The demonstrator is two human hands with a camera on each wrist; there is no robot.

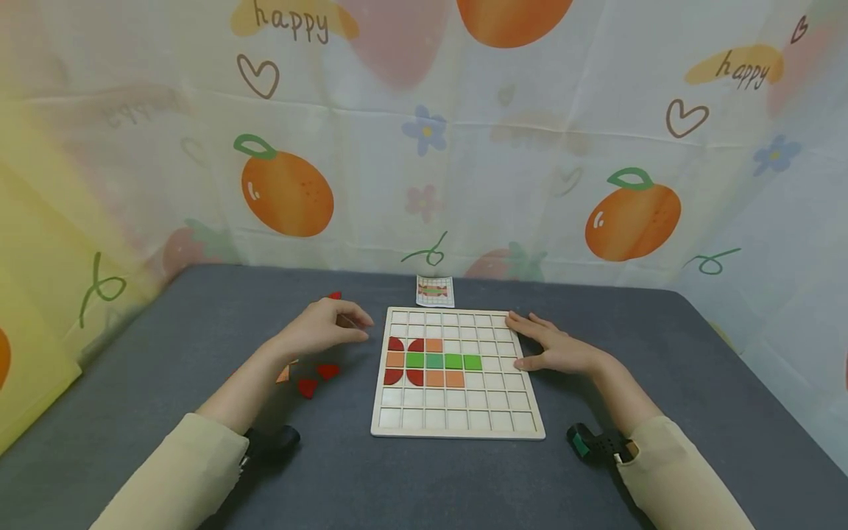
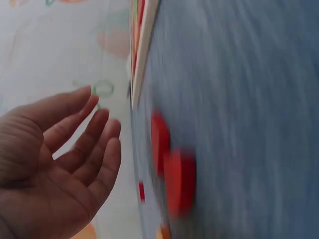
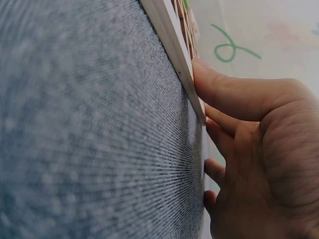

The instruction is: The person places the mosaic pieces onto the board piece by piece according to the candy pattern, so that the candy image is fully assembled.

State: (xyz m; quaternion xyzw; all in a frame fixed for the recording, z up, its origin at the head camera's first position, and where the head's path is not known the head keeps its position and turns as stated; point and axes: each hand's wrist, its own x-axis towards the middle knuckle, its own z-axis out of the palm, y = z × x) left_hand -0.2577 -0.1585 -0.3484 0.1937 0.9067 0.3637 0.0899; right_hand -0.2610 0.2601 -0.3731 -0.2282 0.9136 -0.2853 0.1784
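Note:
A pale grid board point(image 1: 457, 433) lies on the table, partly filled with dark red rounded, orange, green and teal tiles point(image 1: 434, 361). Just left of it my left hand point(image 1: 324, 325) is raised over the table, fingers loosely bent. Nothing shows between its thumb and fingers in the left wrist view. My right hand point(image 1: 559, 349) rests along the board's right side, its thumb point(image 3: 224, 92) touching the rim and its other fingers spread toward the far corner. Red loose pieces point(image 1: 308, 388) lie below the left hand, blurred in the left wrist view.
A small printed card point(image 1: 434, 291) with a coloured grid pattern lies beyond the board's far edge. Another red piece point(image 1: 334, 295) sits behind my left hand, and orange pieces point(image 1: 283, 374) are partly hidden by my left forearm. A patterned curtain point(image 1: 503, 169) hangs behind the dark table point(image 1: 457, 486).

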